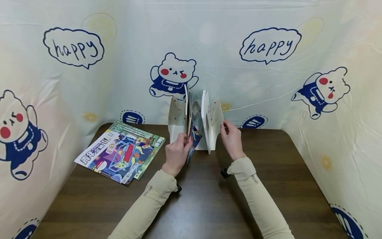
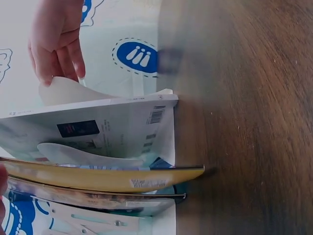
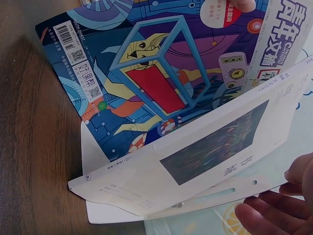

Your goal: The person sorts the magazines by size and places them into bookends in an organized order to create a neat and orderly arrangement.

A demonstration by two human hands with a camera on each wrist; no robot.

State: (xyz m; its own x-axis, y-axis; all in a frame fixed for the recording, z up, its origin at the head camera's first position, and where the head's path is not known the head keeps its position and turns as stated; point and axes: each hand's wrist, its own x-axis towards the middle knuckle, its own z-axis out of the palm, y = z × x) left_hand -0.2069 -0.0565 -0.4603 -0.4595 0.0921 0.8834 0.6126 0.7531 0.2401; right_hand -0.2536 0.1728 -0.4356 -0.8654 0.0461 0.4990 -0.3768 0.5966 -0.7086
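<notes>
Magazine [image 1: 193,139] blue, illustrated cover (barcode at corner), left hand [image 1: 176,154] pinching it; right hand [image 1: 231,139] gripping white rack [image 1: 215,119].

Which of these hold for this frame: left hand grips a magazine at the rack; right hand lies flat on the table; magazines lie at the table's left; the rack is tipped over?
1. The left hand grips a colourful magazine at the white rack. True.
2. The right hand lies flat on the table. False: it holds the rack's right divider.
3. Two magazines lie at the table's left. True.
4. The rack is tipped over. False: it stands upright.
</notes>
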